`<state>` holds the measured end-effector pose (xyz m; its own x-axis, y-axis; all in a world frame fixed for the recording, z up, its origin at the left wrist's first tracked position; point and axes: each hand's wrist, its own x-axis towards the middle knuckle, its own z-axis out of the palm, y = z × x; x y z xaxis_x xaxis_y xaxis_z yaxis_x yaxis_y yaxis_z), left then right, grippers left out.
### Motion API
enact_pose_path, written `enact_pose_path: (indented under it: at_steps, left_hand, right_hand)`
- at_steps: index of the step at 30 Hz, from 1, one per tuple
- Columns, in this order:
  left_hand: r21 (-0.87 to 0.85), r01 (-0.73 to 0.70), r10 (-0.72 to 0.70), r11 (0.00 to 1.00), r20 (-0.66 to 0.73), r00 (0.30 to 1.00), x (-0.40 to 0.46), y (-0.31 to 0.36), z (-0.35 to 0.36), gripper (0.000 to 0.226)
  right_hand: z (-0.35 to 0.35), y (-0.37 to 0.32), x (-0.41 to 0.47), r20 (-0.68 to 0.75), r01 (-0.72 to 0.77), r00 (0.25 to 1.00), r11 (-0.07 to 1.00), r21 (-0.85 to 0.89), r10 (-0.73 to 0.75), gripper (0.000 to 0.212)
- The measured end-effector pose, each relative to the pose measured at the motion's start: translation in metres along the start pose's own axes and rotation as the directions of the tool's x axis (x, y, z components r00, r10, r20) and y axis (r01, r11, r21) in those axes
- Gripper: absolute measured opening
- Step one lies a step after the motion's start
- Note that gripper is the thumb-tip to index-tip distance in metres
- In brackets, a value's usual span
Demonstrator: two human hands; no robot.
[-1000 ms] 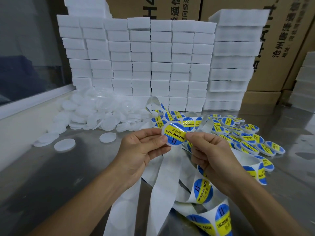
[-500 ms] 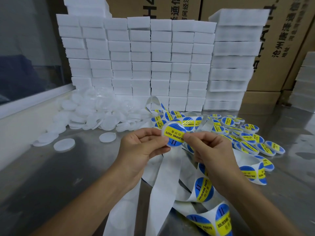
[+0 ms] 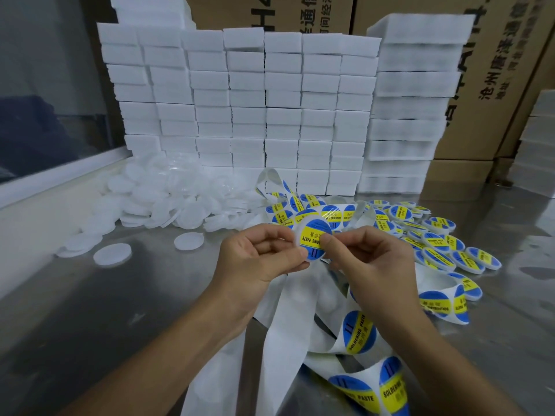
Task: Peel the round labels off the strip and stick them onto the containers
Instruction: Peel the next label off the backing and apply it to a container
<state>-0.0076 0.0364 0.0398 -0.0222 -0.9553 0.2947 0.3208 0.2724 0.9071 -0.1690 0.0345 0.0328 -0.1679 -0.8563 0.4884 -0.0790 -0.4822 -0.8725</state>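
My left hand [image 3: 261,256] pinches the left edge of a small round white container [image 3: 297,239] held above the table. A blue and yellow round label [image 3: 313,237] reading "SOLDERING PASTE" lies on its face. My right hand [image 3: 369,259] pinches the container's right side, thumb pressed on the label. The label strip [image 3: 359,331] curls across the table under my hands, with several labels still on it. Its bare white backing [image 3: 288,331] trails toward me.
A heap of plain white containers [image 3: 168,202] lies at the left rear. Labelled containers [image 3: 435,240] are spread at the right. A wall of stacked white blocks [image 3: 246,109] stands behind, with cardboard boxes [image 3: 495,70] beyond. The table [image 3: 120,310] is shiny metal.
The container has turned in my fingers, so the label's text now runs more upright. My right thumb has slid further onto the label. Both hands stay in about the same place.
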Motion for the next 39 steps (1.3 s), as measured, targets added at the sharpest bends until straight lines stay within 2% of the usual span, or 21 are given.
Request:
enact_pose_path:
  at_steps: [5, 10, 14, 16, 20, 25, 28, 34, 39]
  left_hand:
    - [-0.055, 0.06, -0.057, 0.997, 0.047, 0.997, 0.0, 0.003, -0.001, 0.038]
    - [-0.132, 0.073, -0.064, 0.989, 0.076, 0.995, -0.001, -0.002, 0.002, 0.04]
    - [-0.125, 0.04, -0.019, 0.991, 0.161, 0.987, -0.001, -0.001, 0.002, 0.043]
    - [-0.111, 0.027, -0.004, 0.993, 0.205, 0.979, -0.003, 0.0, 0.003, 0.038]
    - [-0.092, 0.05, -0.028, 0.995, 0.219, 0.975, -0.004, -0.003, 0.004, 0.042]
    - [-0.025, 0.062, -0.052, 0.998, 0.278, 0.959, -0.005, -0.004, 0.005, 0.057]
    - [-0.043, 0.068, -0.056, 0.997, 0.238, 0.97, -0.006, -0.006, 0.007, 0.061]
    - [-0.132, 0.066, -0.045, 0.989, 0.155, 0.987, -0.003, -0.004, 0.004, 0.037]
    - [-0.125, 0.117, -0.1, 0.985, 0.136, 0.986, -0.005, -0.004, 0.005, 0.037]
  right_hand:
    - [-0.003, -0.005, 0.002, 0.002, -0.047, 0.999, 0.987, 0.155, 0.048, 0.029]
    - [0.003, 0.001, -0.001, 0.073, 0.066, 0.995, 0.997, -0.027, -0.064, 0.025]
    - [0.005, 0.0, -0.005, 0.178, -0.007, 0.984, 0.999, 0.039, 0.0, 0.046]
    - [0.005, 0.0, -0.005, 0.206, -0.047, 0.978, 0.994, 0.099, 0.026, 0.048]
    - [0.001, 0.0, 0.0, 0.178, -0.12, 0.981, 0.969, 0.218, 0.081, 0.035]
    - [-0.008, -0.001, 0.004, 0.137, -0.116, 0.987, 0.973, 0.201, 0.089, 0.009]
    - [-0.006, 0.001, 0.004, 0.108, -0.108, 0.99, 0.974, 0.197, 0.088, 0.016]
    - [-0.002, 0.0, -0.001, 0.231, -0.101, 0.97, 0.987, 0.124, 0.07, 0.052]
    - [-0.005, -0.004, 0.001, 0.323, -0.133, 0.943, 0.982, 0.133, 0.084, 0.051]
